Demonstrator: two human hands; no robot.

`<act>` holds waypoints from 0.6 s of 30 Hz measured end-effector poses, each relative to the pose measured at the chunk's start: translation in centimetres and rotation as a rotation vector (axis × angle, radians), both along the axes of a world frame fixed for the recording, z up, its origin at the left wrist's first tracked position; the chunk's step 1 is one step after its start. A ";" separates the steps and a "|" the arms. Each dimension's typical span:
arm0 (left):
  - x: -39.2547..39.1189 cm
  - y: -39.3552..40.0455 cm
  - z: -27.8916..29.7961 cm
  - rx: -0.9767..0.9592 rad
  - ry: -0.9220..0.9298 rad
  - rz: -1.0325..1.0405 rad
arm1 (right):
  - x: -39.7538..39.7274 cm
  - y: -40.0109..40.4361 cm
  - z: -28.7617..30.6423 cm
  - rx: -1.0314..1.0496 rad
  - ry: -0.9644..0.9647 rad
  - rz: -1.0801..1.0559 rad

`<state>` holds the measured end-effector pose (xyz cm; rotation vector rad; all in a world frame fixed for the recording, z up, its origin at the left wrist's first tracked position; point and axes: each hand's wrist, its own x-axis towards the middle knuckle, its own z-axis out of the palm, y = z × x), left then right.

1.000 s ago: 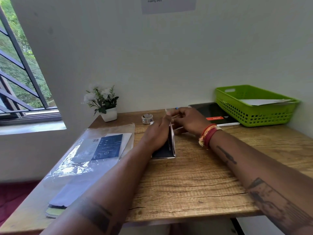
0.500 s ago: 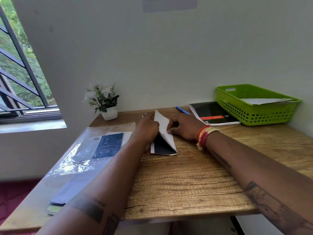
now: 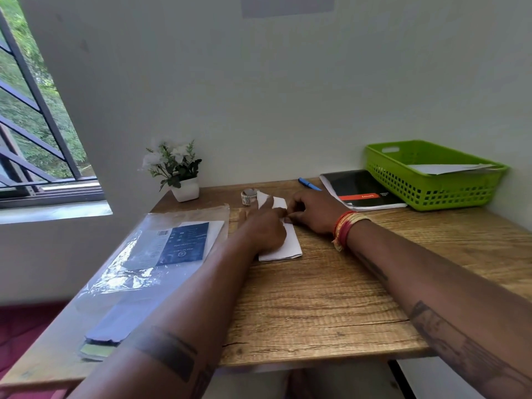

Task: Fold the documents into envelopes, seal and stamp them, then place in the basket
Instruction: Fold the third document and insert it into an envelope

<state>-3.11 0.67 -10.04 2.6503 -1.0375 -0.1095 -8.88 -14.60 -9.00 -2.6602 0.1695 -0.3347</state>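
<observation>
A folded white document lies flat on the wooden desk in the middle. My left hand presses down on its left half, fingers spread flat. My right hand pinches the paper's far right edge with curled fingers. A small roll of stamps stands just beyond the paper. The green basket sits at the back right with a white sheet inside it. A clear plastic pack with envelopes and a blue-printed sheet lies at the left of the desk.
A black notebook lies next to the basket, with a blue pen to its left. A small white pot with flowers stands at the back left by the wall. The window is at the far left.
The paper stood on edge between my hands, then was folded over; now it lies flat with its white side up, the dark side hidden, and my left hand presses on it.
</observation>
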 end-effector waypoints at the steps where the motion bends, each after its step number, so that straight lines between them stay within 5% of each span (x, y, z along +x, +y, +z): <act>1: 0.0 -0.1 -0.1 0.033 0.006 0.010 | 0.0 0.0 0.0 0.028 -0.006 -0.015; 18: 0.2 -0.2 -0.1 0.169 0.015 0.006 | -2.5 0.9 3.5 -0.063 0.438 0.096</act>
